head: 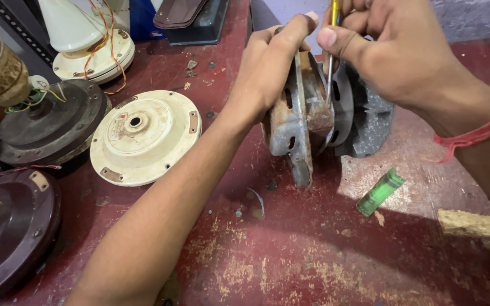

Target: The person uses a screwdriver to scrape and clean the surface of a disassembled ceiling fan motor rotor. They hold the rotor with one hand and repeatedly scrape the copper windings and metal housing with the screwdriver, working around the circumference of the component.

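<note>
- Motor point(313, 113), upper centre of the frame, stands on edge on the red bench point(313, 266).
- Left hand point(270, 71) is clamped over its rusty rim from the left.
- Right hand point(392, 45) pinches a screwdriver point(331, 62); the shaft points straight down into the gap between the plates, just right of the left hand.

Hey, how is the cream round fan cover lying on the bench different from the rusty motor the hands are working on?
The cream fan cover lies flat on the red bench, untouched; the rusty motor stands on edge, gripped by the left hand. The cover's paint is pale and mostly whole, the motor bare grey metal with rust. The right hand pokes a screwdriver into the motor only. Both are round.
</note>
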